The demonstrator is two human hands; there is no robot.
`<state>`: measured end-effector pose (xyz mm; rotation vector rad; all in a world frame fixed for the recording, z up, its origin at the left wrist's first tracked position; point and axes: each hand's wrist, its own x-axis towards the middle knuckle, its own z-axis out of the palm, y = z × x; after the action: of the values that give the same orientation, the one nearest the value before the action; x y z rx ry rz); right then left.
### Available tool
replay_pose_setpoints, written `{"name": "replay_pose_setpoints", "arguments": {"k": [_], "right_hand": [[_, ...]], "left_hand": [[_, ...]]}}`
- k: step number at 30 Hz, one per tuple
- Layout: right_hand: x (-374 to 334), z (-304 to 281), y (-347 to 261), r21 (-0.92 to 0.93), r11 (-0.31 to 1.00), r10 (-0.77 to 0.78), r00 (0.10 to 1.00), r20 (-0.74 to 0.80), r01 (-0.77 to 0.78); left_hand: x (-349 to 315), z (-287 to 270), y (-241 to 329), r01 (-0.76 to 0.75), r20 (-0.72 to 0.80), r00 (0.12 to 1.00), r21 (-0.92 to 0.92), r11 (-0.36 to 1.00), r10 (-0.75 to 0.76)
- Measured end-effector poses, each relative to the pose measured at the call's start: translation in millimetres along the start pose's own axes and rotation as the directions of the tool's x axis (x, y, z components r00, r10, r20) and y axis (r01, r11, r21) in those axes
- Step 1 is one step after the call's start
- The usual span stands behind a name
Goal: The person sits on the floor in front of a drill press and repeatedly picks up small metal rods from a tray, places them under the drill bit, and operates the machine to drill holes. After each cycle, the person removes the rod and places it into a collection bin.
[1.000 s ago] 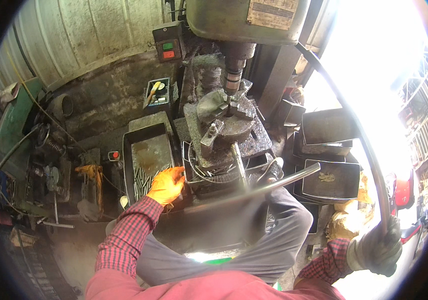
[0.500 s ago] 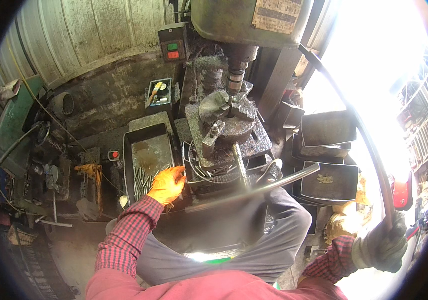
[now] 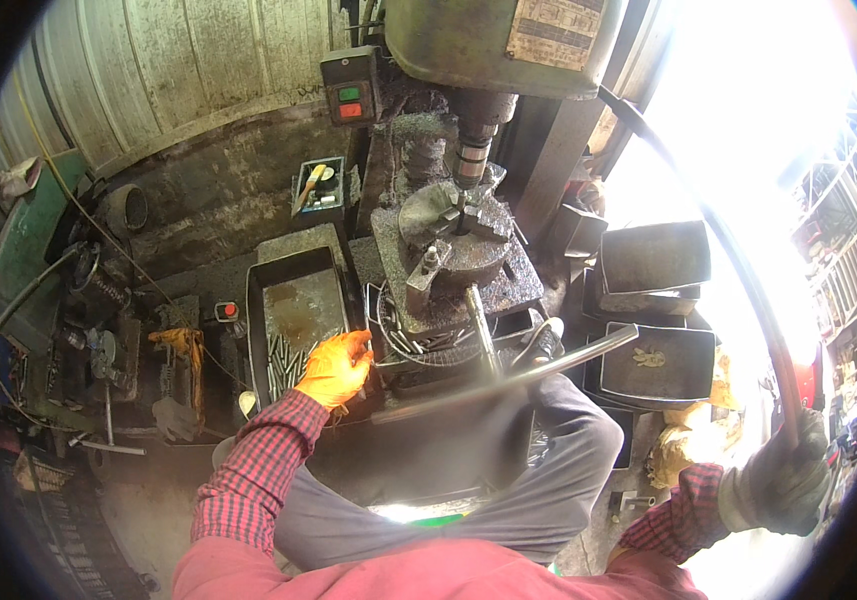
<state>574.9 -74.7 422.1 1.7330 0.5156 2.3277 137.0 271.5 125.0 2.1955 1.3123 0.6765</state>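
My right hand (image 3: 776,482), in a grey glove, is wrapped round the lower end of a long curved lever (image 3: 745,270) running up to the drill press head (image 3: 493,45). My left hand (image 3: 334,370), in an orange glove, rests by the right rim of a deep metal tray (image 3: 353,290). Its fingers are curled together; whatever they may hold is hidden. Short metal rods (image 3: 286,362) lie in the tray beside that hand. Under the drill chuck (image 3: 472,158), a round jawed chuck (image 3: 455,235) is fixed on the press table, with a small upright piece at its centre.
A long metal bar (image 3: 548,367) slants above my knees, joined to a rod from the press table. Metal bins (image 3: 656,257) stand to the right. A switch box (image 3: 349,87) hangs at the back. A small box with a brush (image 3: 314,182) sits behind the tray.
My right hand has moved a little right and up, taking the lever's lower end with it. My left hand has barely moved.
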Motion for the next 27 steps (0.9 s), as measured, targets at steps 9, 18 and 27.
{"name": "replay_pose_setpoints", "arguments": {"k": [9, 18, 27], "right_hand": [[22, -2, 0, -0.221, 0.975, 0.002, 0.998, 0.056, 0.010], [43, 10, 7, -0.161, 0.985, -0.085, 0.987, -0.136, 0.062], [55, 7, 12, -0.103, 0.990, -0.104, 0.993, -0.047, 0.098]], "left_hand": [[0, -3, 3, -0.008, 0.005, 1.000, -0.007, 1.000, 0.008], [0, -2, 2, -0.014, -0.009, 1.000, -0.018, 1.000, 0.014], [0, -6, 5, -0.011, -0.008, 1.000, -0.022, 1.000, 0.011]]}}
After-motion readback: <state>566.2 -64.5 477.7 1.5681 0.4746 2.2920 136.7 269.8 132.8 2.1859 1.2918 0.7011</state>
